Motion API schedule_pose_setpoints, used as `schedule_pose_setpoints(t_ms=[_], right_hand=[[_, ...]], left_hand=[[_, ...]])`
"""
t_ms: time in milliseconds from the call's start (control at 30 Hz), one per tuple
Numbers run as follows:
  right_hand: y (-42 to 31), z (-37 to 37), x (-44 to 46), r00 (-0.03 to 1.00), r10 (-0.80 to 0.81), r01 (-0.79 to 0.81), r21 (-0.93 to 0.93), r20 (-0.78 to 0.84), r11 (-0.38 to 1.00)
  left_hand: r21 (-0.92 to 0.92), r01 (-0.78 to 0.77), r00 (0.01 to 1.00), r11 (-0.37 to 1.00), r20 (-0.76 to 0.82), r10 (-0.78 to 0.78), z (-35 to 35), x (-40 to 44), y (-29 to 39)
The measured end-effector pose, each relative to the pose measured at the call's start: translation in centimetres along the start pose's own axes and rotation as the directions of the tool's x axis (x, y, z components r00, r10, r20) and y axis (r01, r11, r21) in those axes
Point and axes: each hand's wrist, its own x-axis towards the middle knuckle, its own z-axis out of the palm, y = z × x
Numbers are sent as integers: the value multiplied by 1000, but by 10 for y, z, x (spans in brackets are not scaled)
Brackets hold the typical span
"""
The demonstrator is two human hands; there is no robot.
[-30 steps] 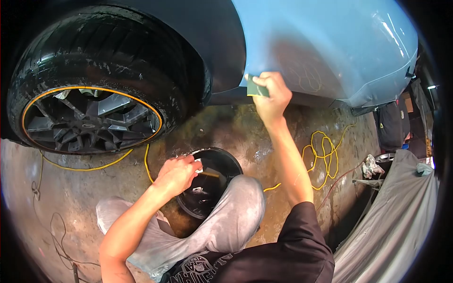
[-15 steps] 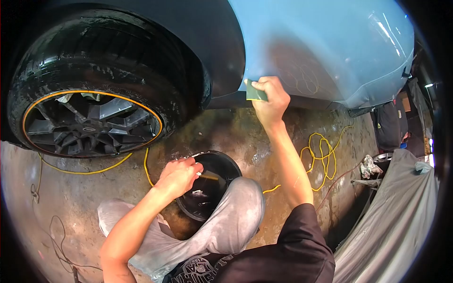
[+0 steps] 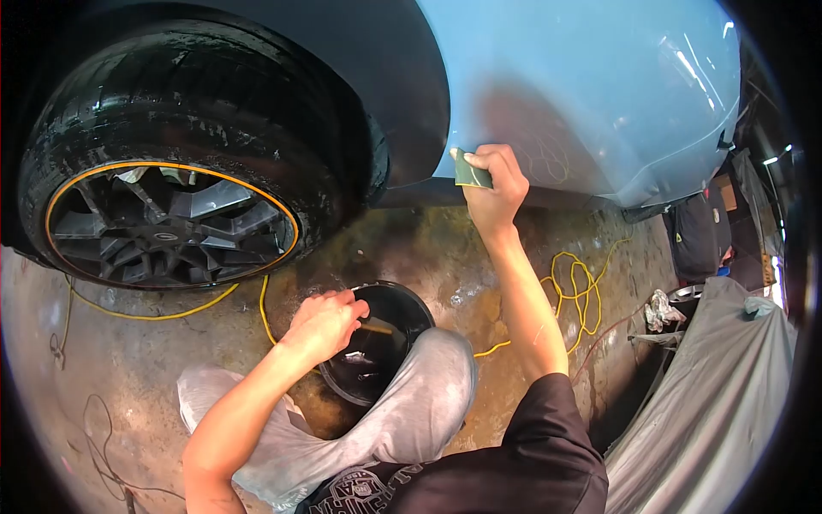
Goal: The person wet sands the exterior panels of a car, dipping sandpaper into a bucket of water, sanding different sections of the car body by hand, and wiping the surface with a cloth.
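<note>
My right hand [image 3: 499,184] is closed on a dark green sheet [image 3: 473,170] with a yellowish lower edge, at the lower edge of the blue car panel [image 3: 591,86], just right of the black wheel-arch trim [image 3: 402,103]. A dull brownish patch shows on the panel above the hand. My left hand [image 3: 325,324] is over the left rim of a black bucket [image 3: 421,319], its fingers curled; what they hold, if anything, is hidden. Dark liquid with a bright reflection is in the bucket, which stands in front of my bent knee.
A large tyre [image 3: 193,128] with an orange-ringed wheel fills the upper left. Yellow cord [image 3: 575,291] lies looped on the wet concrete floor [image 3: 171,351]. To the right are a grey cloth cover [image 3: 702,368], a crumpled rag [image 3: 661,310] and a dark bag [image 3: 698,236].
The view has shifted slightly. My right hand stays at the panel's lower edge with the green sheet. The white bit seen at my left fingertips earlier is out of sight.
</note>
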Motion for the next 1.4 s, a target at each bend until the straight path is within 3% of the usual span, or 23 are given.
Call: schedule_pose_setpoints(t_ms=[200,333,467,500,567,700,767,900,967,1067,1133,1267,1400], right_hand=[[-40,1,79,990,-78,85,58,-117,995],[-40,3,76,987,-61,75,95,-148,993],[2,5,-18,994,85,-86,-7,-65,996],[8,5,-31,993,85,-86,-9,-77,996],[17,7,-38,947,229,-207,115,-224,972],[-12,5,30,970,67,-46,96,-232,994],[-24,9,79,942,-26,67,110,-336,992],[-28,6,92,949,-25,73,142,-313,987],[-10,9,40,956,124,-75,189,-264,979],[12,12,-34,928,294,-274,117,-227,955],[5,13,-20,920,269,-230,162,-286,960],[-40,0,87,966,22,14,135,-259,991],[-44,1,100,968,-15,54,149,-249,987]], left_hand=[[6,0,1000,1000,8,0,1,3,-2],[-2,24,999,1000,40,-24,-2,9,0],[24,29,999,999,42,-30,-2,5,-1],[19,46,997,999,57,-47,-3,4,0],[21,52,997,998,62,-54,-4,4,0],[14,50,995,999,84,-51,0,10,0],[-4,78,991,997,112,-77,-2,14,2],[11,87,991,996,103,-88,4,16,-6],[13,81,992,997,100,-82,3,14,-8],[21,72,994,997,77,-74,2,9,-7],[11,74,995,997,69,-74,1,9,-6],[17,80,994,997,76,-81,-1,9,-4],[11,83,995,996,61,-83,-1,13,-4]])
